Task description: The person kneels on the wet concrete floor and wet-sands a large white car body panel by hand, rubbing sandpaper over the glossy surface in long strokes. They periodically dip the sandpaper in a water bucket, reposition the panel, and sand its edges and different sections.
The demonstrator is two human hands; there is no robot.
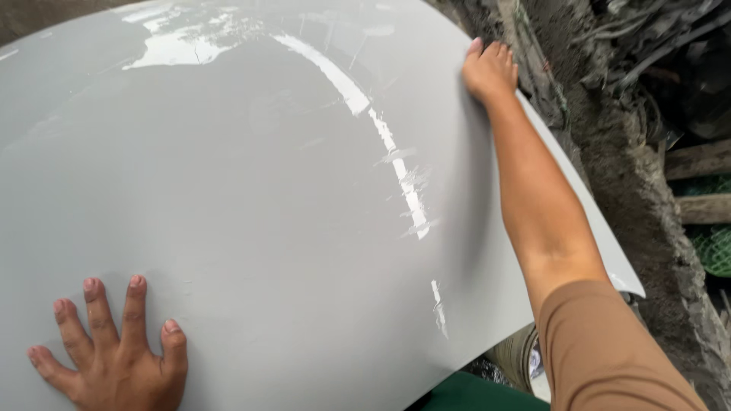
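Note:
A large glossy grey panel (266, 198), gently curved with a bright reflection running down it, fills most of the head view. My left hand (114, 358) lies flat on its lower left part with the fingers spread. My right hand (491, 72) reaches out on a long arm to the panel's far right edge, and its fingers curl over that edge. A tan sleeve (609, 350) covers my right upper arm.
To the right of the panel rises a rough, dirty mass (632, 167) of soil and debris. Wooden boards (700, 183) and green mesh (716, 247) lie at the far right. A round container (521, 354) and something green (480, 394) show below the panel's lower edge.

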